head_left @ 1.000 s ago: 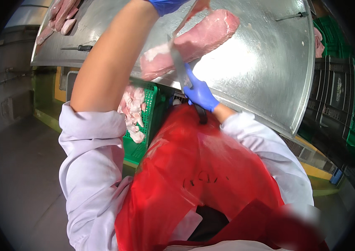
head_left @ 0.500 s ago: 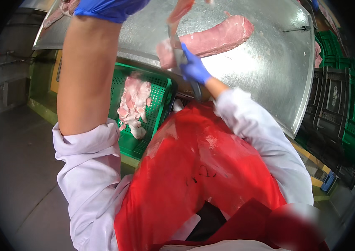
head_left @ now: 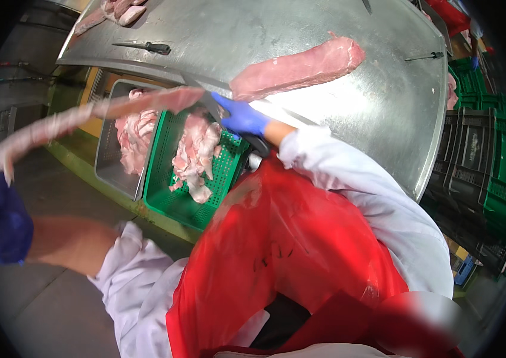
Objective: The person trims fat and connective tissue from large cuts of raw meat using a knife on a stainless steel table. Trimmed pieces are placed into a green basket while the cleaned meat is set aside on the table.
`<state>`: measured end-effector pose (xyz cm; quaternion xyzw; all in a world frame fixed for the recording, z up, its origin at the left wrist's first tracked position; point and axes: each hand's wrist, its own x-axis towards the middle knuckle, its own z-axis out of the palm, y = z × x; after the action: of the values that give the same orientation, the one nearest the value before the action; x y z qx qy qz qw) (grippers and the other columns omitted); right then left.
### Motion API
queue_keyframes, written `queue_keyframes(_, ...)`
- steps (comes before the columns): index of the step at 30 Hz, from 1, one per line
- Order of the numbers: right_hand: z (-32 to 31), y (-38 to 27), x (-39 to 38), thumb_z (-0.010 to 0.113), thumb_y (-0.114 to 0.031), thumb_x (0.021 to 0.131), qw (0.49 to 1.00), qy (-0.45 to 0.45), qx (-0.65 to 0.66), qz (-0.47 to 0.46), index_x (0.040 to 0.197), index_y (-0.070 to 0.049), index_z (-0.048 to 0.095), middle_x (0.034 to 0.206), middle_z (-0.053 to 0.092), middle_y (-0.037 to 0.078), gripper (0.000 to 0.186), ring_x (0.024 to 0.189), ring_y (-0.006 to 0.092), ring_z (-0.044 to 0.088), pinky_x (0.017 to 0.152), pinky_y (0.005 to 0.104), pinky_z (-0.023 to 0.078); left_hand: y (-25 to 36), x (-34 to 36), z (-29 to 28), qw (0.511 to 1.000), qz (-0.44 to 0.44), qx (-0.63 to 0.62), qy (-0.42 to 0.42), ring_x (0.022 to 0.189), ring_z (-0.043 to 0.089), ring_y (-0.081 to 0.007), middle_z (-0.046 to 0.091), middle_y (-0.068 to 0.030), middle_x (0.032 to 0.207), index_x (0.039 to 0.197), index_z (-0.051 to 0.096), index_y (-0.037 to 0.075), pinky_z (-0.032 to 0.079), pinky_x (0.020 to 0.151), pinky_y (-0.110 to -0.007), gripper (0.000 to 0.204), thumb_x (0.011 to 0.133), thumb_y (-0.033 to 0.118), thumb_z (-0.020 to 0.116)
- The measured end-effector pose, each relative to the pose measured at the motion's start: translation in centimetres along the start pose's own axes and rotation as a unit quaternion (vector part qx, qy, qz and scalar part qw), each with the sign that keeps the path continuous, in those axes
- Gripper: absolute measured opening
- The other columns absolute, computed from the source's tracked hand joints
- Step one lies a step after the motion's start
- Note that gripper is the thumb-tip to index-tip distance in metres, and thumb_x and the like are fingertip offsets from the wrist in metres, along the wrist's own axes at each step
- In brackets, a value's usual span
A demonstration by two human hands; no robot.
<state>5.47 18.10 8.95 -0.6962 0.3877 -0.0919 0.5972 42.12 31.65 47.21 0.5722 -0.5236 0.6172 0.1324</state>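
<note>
My left hand (head_left: 1, 215), in a blue glove, is stretched far out to the left, closed on one end of a long meat strip (head_left: 100, 108). The strip is blurred and spans above two crates, its other end close to the knife. In a blue glove too, my right hand (head_left: 244, 117) grips a knife (head_left: 211, 104) at the near table edge, blade toward the far left and dark handle low by my apron. A long pink piece of boneless meat (head_left: 297, 67) lies on the metal table (head_left: 372, 110), just beyond my right hand and apart from it.
Meat trimmings lie in a green perforated crate (head_left: 172, 210) and a grey crate (head_left: 105, 140) below the near edge. Another knife (head_left: 145, 46) and more meat (head_left: 124, 11) are at the table's left. Stacked crates (head_left: 465, 161) stand right; another person (head_left: 447, 15) is far right.
My left hand has swung from the table down to the far left, drawing the meat strip out across the crates. My right hand with the knife has shifted slightly left and nearer.
</note>
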Motion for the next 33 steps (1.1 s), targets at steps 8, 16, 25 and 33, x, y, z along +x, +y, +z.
queue_keyframes(8,-19.0,8.9,-6.0,0.057,-0.019,0.092,0.944,0.299,-0.053,0.127,0.16,-0.021,0.026,0.096,0.072,0.024,0.075,0.081,0.036,0.072,0.076,0.0449,0.056,21.0,-14.2,4.2,0.775,-0.175,-0.415,-0.442,0.118,0.058,-0.0294,0.058,-0.02,0.13,0.135,0.052,0.001,0.046,0.104,-0.04,0.061,0.083,0.02,0.077)
queue_keyframes(16,-13.8,13.6,-8.5,0.054,-0.002,0.08,0.912,0.205,-0.304,0.183,0.161,-0.014,-0.003,0.109,0.066,0.032,0.1,0.1,0.0461,0.066,0.089,0.0511,0.052,58.7,-18.4,7.7,0.759,0.116,-0.483,-0.421,0.119,0.058,-0.0396,0.061,-0.0231,0.127,0.13,0.057,0.007,0.046,0.103,-0.05,0.063,0.074,0.03,0.077)
queue_keyframes(25,-11.9,12.8,-20.6,0.051,-0.004,0.089,0.929,0.149,-0.246,0.231,0.162,-0.021,0.006,0.095,0.07,0.025,0.087,0.075,0.0376,0.071,0.068,0.0461,0.057,63.6,-11.7,13.5,0.656,0.069,-0.461,-0.594,0.113,0.064,-0.0404,0.065,-0.0254,0.123,0.117,0.063,0.001,0.052,0.094,-0.048,0.052,0.074,0.025,0.077)
queue_keyframes(33,-14.5,17.9,-40.0,0.056,-0.014,0.09,0.957,0.272,-0.068,0.075,0.159,-0.027,0.023,0.092,0.07,0.022,0.078,0.075,0.042,0.068,0.073,0.0463,0.055,61.1,-14.6,15.8,0.246,-0.204,-0.696,-0.643,0.089,0.065,-0.0218,0.066,-0.008,0.1,0.121,0.06,-0.003,0.054,0.079,-0.039,0.048,0.078,0.015,0.07)
